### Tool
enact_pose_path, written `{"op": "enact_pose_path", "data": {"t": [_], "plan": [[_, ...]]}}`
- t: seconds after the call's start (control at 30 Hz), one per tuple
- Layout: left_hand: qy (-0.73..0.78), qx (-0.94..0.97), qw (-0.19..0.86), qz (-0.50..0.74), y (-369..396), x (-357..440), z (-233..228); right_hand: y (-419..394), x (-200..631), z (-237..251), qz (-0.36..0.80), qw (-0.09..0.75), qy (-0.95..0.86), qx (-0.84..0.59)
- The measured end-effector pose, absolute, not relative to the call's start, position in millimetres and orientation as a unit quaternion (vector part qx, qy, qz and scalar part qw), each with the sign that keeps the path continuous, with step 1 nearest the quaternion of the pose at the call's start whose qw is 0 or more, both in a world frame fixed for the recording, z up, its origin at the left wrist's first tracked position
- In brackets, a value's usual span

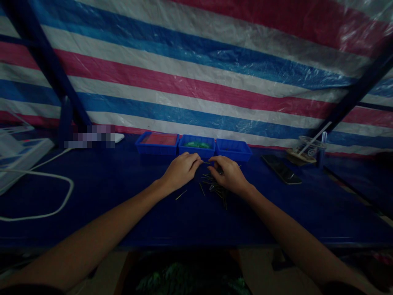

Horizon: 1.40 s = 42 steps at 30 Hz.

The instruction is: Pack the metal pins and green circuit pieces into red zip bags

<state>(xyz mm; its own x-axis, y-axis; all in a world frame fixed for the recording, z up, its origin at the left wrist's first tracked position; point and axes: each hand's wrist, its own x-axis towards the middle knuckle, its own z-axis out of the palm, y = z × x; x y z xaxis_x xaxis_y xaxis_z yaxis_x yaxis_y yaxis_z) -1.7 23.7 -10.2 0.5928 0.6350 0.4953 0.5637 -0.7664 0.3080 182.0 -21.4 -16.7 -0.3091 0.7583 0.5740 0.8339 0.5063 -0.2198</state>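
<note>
My left hand (183,169) is closed in a pinch on a thin metal pin (206,163), which sticks out to the right from thumb and forefinger. Facing it, my right hand (229,173) has its thumb and forefinger apart, with the pin's free end at the gap between them. Under and in front of the right hand lies a loose pile of similar thin pins (219,191), partly hidden by it. One single pin (181,195) lies apart on the blue table (196,225), nearer my left forearm.
Behind my hands stand three blue bins: a left bin (141,148) with something reddish, a middle bin (196,151) with green pieces, and a right bin (233,155). A phone (281,169) and a clear cup (310,143) are at right. A white cable (69,192) loops at left.
</note>
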Motion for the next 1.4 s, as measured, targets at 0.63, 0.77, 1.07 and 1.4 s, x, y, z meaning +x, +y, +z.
{"op": "enact_pose_path", "data": {"t": [0.63, 0.77, 1.07, 1.4], "plan": [[0.309, 0.89, 0.115, 0.314, 15.2, 5.0, -12.8, -25.2, 174.1, -13.7, -0.084, 0.212, -0.813, -0.536], [0.284, 0.9, 0.094, 0.318, 14.3, 4.2, -12.0, -25.8, 173.4, -13.8, -0.103, 0.198, -0.812, -0.54], [0.3, 0.903, 0.028, 0.306, 13.7, 3.4, -6.9, -26.1, 176.3, -13.8, -0.06, 0.278, -0.794, -0.538], [0.308, 0.904, 0.084, 0.283, 18.5, -2.0, -3.4, -26.6, 184.4, -6.5, -0.121, 0.294, -0.824, -0.468]]}}
